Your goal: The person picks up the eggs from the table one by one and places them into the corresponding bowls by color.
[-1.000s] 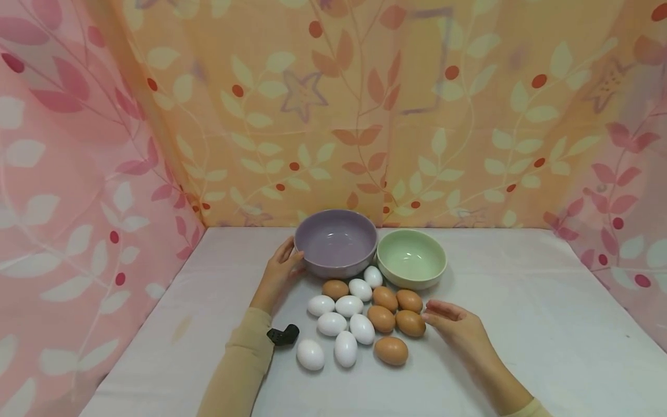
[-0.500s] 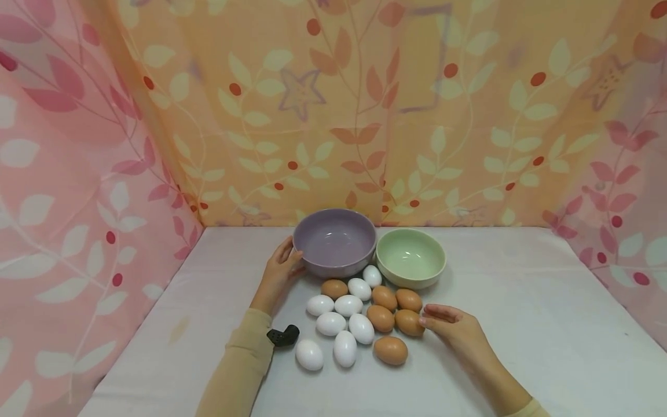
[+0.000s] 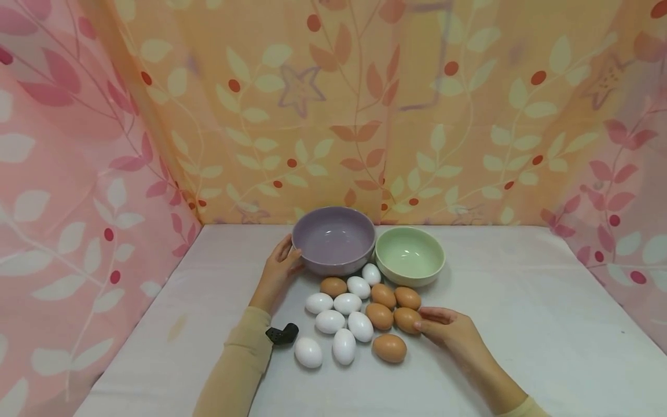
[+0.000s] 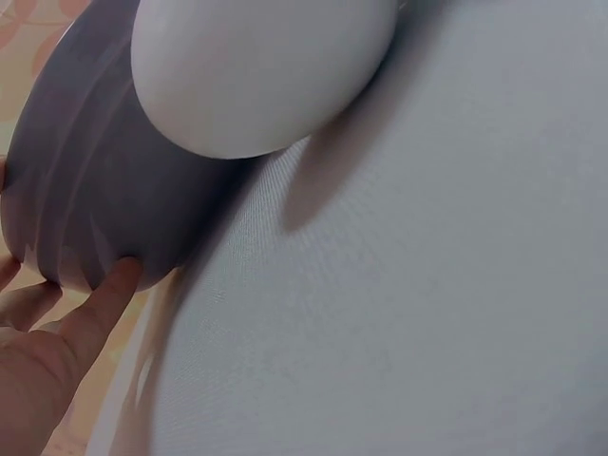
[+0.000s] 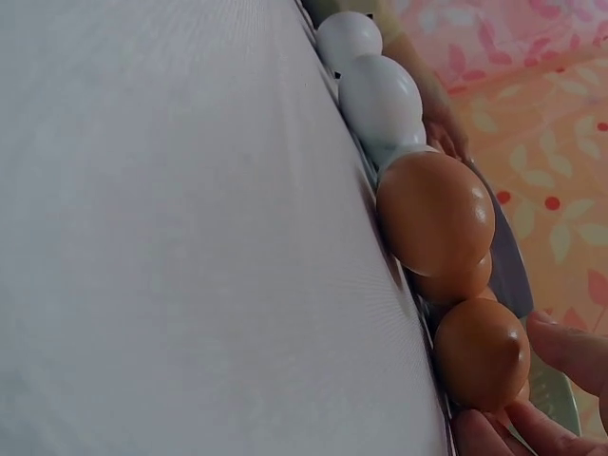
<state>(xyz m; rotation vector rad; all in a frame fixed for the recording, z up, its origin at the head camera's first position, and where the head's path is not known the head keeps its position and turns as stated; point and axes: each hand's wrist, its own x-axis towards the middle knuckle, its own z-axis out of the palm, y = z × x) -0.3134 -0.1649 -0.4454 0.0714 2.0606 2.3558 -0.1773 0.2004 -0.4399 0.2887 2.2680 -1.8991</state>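
In the head view, my left hand (image 3: 277,273) rests against the outer left side of a purple bowl (image 3: 333,240). The left wrist view shows the fingertips (image 4: 122,275) touching its wall. My right hand (image 3: 453,333) is at the right end of a brown egg (image 3: 408,320), its thumb and fingers spread about it. From the right wrist, fingers (image 5: 570,350) are beside this brown egg (image 5: 482,354), and others reach low beneath it; I see no firm grip. Several white eggs (image 3: 330,322) and further brown eggs (image 3: 389,348) lie in front of the bowls.
A light green bowl (image 3: 410,255) stands right of the purple one, its interior bare. A black wrist device (image 3: 282,334) sits at the left sleeve. The white tabletop (image 3: 542,313) ends at a patterned curtain (image 3: 359,116) behind; pink patterned cloth hangs at both sides.
My right hand has moved slightly left, bringing its thumb and fingers to the brown egg's end. The left hand stays at the purple bowl. The view has shifted slightly.
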